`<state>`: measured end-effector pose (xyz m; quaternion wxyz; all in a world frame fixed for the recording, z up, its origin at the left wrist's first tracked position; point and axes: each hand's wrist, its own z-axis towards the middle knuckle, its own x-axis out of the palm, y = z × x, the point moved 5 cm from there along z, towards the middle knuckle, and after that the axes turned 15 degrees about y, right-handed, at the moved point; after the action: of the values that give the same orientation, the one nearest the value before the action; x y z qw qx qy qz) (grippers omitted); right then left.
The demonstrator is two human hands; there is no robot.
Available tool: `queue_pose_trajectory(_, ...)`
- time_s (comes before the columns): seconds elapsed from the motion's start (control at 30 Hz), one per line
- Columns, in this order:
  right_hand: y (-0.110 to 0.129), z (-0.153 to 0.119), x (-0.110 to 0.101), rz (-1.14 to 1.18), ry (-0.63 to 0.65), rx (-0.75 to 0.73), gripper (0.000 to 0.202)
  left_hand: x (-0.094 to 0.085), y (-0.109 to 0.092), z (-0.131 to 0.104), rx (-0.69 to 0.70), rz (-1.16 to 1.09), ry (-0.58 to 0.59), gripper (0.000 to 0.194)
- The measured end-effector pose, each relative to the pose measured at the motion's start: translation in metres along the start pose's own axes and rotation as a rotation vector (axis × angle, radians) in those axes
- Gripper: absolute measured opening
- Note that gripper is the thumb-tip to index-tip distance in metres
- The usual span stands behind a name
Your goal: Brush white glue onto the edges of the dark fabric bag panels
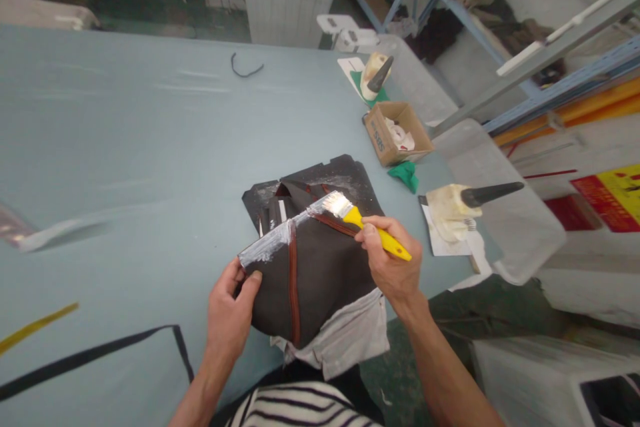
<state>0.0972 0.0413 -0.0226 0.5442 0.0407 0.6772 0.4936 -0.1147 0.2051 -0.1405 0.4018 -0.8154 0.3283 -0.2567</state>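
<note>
A dark brown sheet piece with reddish-brown trim lines lies at the table's near edge. White paste is smeared along its upper edge. My left hand pinches the left corner of this piece, thumb on top. In my right hand is a yellow-handled paintbrush, its white-coated bristles touching the right part of the pasted strip. Beneath and behind sits a black flat panel, also streaked with white. A pale cloth hangs below the brown piece, over the table edge.
To the right stand a cream glue pot with a black handle sticking out, a cardboard box holding white rolls, and a green cloth scrap. Another pot is farther back. Black strap and yellow strip lie left on the blue-grey table.
</note>
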Motion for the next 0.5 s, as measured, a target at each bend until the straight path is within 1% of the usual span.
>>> queue_pose_trajectory(0.03, -0.005, -0.002, -0.001, 0.018, -0.025, 0.028, 0.020, -0.002, 0.004, 0.003, -0.010, -0.026, -0.008, 0.067)
queue_pose_trajectory(0.1, -0.015, -0.006, -0.002, 0.067, -0.064, 0.077, 0.023, -0.010, 0.013, 0.006, -0.016, -0.034, -0.080, 0.074)
queue_pose_trajectory(0.17, -0.023, -0.009, -0.003, 0.134, -0.072, 0.117, 0.026, -0.016, 0.021, 0.007, -0.008, -0.024, -0.175, 0.082)
queue_pose_trajectory(0.23, -0.030, -0.009, -0.004, 0.195, -0.066, 0.146, 0.029, -0.018, 0.027, 0.005, -0.003, -0.018, -0.221, 0.088)
queue_pose_trajectory(0.33, -0.036, -0.008, -0.006, 0.260, -0.051, 0.155, 0.032, -0.013, 0.031, -0.003, -0.025, 0.044, -0.212, 0.089)
queue_pose_trajectory(0.43, -0.037, -0.009, -0.006, 0.314, -0.047, 0.121, 0.033, -0.005, 0.035, -0.014, -0.035, 0.107, -0.164, 0.080)
queue_pose_trajectory(0.5, -0.036, -0.014, -0.005, 0.326, -0.065, 0.084, 0.031, -0.003, 0.041, -0.021, -0.062, 0.142, -0.121, 0.073)
